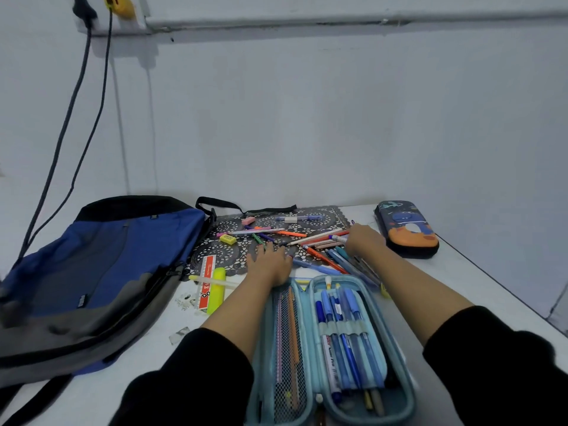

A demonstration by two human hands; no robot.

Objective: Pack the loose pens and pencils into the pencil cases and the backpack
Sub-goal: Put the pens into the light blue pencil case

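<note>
A light-blue pencil case [396, 358] lies open at the near edge, with several blue pens under its elastic band and pencils behind a mesh pocket. Loose pens and pencils [310, 238] are scattered on a black lace mat [221, 253] beyond it. My left hand [269, 262] rests flat on the mat, fingers spread, just above the case. My right hand [362, 239] reaches into the pile of pens on the right, its fingers curled over them; its grip is hidden. A blue and grey backpack [101, 272] lies flat at the left. A dark dinosaur-print pencil case [405, 229] sits shut at the far right.
A yellow highlighter [216, 290], a red ruler [206, 281] and a clear pen lie between backpack and open case. Erasers [228, 239] sit on the mat's left part. Two cables [76, 118] hang down the wall at left. The table's right edge runs diagonally near the dark case.
</note>
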